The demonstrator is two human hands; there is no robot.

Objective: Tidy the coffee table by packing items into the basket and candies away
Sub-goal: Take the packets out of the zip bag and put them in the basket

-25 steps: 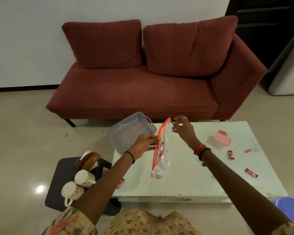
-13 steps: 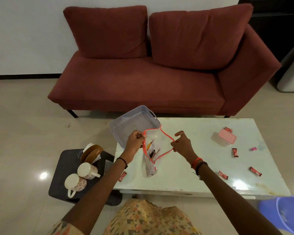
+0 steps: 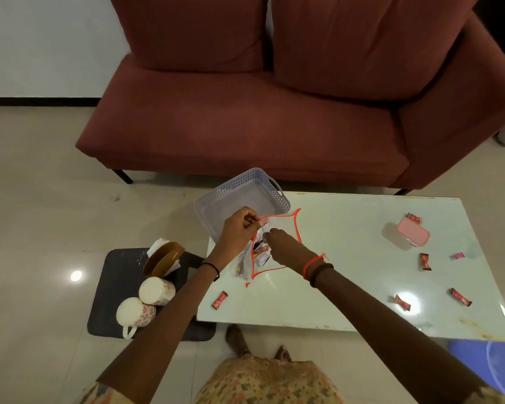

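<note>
Your left hand (image 3: pixel 237 228) has its fingers pinched shut on the far-left edge of the red-rimmed clear bag (image 3: pixel 277 243), holding its mouth wide open over the left part of the bench (image 3: pixel 347 275). Your right hand (image 3: pixel 286 247) reaches into the bag's mouth; its fingers are down inside among the wrappers, so you cannot tell if they are open or closed. Bag already has several candies in it, exact count unclear.

Lavender basket (image 3: pixel 242 199) sits at the far-left corner of the bench, overhanging the edge, just beyond the bag, tilted toward you. Looks near empty.

Loose red candies on the bench: one (image 3: pixel 219 300) near-left by your left forearm, one (image 3: pixel 402 302) and one (image 3: pixel 461 297) near-right, one (image 3: pixel 424 261) mid-right, one (image 3: pixel 414 218) touching the far side of the pink box (image 3: pixel 414 235). Small pink candy (image 3: pixel 458 256) right of the mid-right one.

Left of the bench, on the floor, a dark mat (image 3: pixel 120 284) carries two white floral mugs (image 3: pixel 146 301) lying on their sides and a brown holder (image 3: pixel 163 258) with tissue. Red sofa (image 3: pixel 260 112) is beyond the bench. Blue tub (image 3: pixel 496 368) at the near-right corner, partly cut off.
</note>
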